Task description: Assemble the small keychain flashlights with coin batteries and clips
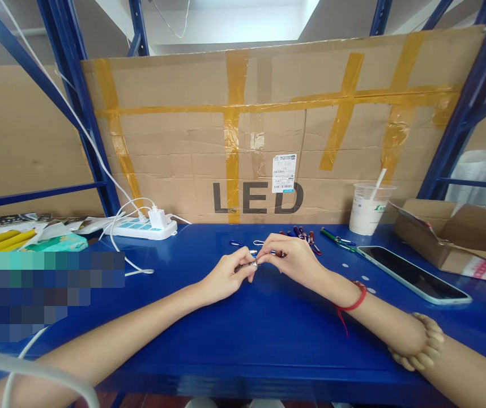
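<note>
My left hand (230, 276) and my right hand (289, 258) meet over the middle of the blue shelf (243, 334). Both pinch a small silver metal piece (253, 262) between fingertips, and the two hands touch at it. A thin blue part pokes out beside my right fingers. Just behind the hands lie several small coloured keychain-like sticks (305, 233) and a loose blue one (237, 243). A red string and a bead bracelet sit on my right arm.
A taped cardboard sheet marked LED (268, 141) stands at the back. A white power strip (145, 228) with cables lies back left, a plastic cup (369, 208), a phone (413, 274) and an open carton (455, 238) at the right.
</note>
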`<action>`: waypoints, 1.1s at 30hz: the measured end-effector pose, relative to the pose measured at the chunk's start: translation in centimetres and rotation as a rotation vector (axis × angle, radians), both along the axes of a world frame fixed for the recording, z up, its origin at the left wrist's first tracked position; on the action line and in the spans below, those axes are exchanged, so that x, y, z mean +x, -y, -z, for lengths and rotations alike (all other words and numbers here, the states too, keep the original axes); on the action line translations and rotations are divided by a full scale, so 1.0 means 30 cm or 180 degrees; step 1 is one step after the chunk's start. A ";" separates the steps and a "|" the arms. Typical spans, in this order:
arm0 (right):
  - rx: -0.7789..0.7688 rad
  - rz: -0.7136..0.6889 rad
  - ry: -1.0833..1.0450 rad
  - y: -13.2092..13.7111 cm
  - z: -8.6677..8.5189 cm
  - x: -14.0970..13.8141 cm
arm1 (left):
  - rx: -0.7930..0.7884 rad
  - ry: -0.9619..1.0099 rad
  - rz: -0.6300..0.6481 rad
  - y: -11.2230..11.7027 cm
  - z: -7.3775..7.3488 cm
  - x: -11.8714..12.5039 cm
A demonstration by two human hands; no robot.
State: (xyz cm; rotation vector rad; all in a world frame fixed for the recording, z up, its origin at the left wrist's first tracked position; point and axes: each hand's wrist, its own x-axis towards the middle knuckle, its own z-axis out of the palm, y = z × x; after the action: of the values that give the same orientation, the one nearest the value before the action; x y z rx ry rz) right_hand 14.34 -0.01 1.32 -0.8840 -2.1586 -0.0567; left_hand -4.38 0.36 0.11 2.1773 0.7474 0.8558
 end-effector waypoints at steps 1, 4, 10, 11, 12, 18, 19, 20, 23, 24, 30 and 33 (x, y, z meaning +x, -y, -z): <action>-0.0005 0.0040 -0.0054 -0.001 0.000 -0.002 | -0.0026 0.0063 -0.0006 -0.002 0.002 0.001; -0.0146 0.0131 -0.0288 -0.004 0.000 -0.009 | -0.0193 0.0325 0.0023 -0.005 0.007 0.005; -0.0949 -0.0058 -0.1018 -0.004 -0.004 -0.026 | -0.0980 0.0904 0.0212 0.008 0.001 0.026; -0.1056 -0.0112 -0.1098 -0.006 -0.004 -0.027 | -0.1057 0.0928 0.0198 0.011 -0.001 0.028; -0.1150 -0.0140 -0.1162 -0.008 -0.003 -0.028 | -0.1107 0.0935 0.0175 0.014 -0.004 0.030; -0.1747 -0.0124 -0.1296 -0.022 0.003 -0.023 | -0.1225 0.0992 0.0117 0.018 0.000 0.030; -0.1803 -0.0127 -0.1319 -0.023 0.004 -0.022 | -0.1227 0.1021 0.0109 0.017 0.001 0.029; -0.1844 -0.0125 -0.1350 -0.023 0.004 -0.022 | -0.1226 0.1052 0.0101 0.016 0.003 0.029; -0.1908 -0.0159 -0.1489 -0.022 0.005 -0.026 | -0.1223 0.1130 0.0107 0.016 0.004 0.029; -0.1913 -0.0185 -0.1544 -0.021 0.005 -0.028 | -0.1226 0.1169 0.0114 0.016 0.004 0.030; -0.1872 -0.0203 -0.1802 -0.013 0.003 -0.041 | -0.1393 0.1391 0.0145 0.017 -0.001 0.038; -0.1779 -0.0182 -0.1907 -0.005 0.000 -0.047 | -0.1454 0.1482 0.0147 0.017 -0.004 0.042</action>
State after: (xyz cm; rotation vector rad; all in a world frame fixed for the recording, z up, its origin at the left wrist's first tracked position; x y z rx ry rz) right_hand 12.93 0.14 1.33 -0.9833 -1.6372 0.7761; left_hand -3.12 -0.15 0.23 1.5128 0.5830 1.0052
